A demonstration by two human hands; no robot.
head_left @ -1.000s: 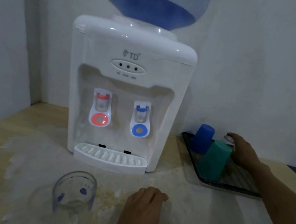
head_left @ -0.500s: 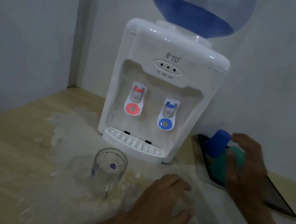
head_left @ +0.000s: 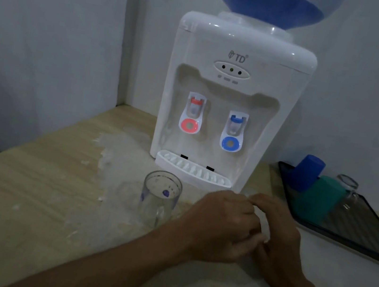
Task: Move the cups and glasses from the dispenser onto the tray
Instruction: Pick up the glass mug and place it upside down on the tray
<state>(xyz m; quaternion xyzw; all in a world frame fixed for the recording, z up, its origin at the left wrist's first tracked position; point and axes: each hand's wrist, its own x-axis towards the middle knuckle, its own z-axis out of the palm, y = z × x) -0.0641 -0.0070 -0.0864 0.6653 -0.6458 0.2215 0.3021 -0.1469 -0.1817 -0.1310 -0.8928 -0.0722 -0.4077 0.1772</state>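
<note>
A white water dispenser stands at the back of the table; nothing sits on its drip grille. A clear glass mug with purple marks stands upright on the table just in front of the grille. On the dark tray at the right are an upside-down blue cup, an upside-down teal cup and a clear glass. My left hand rests on the table right of the mug, overlapping my right hand. Neither hand holds anything.
The wooden table top has a worn, whitish patch around the dispenser. Walls close in behind and at the left. A large blue water bottle sits on top of the dispenser.
My right hand has left the tray, where the clear glass now stands, and come down beside my left hand. The view has swung left, shifting the dispenser rightward.
</note>
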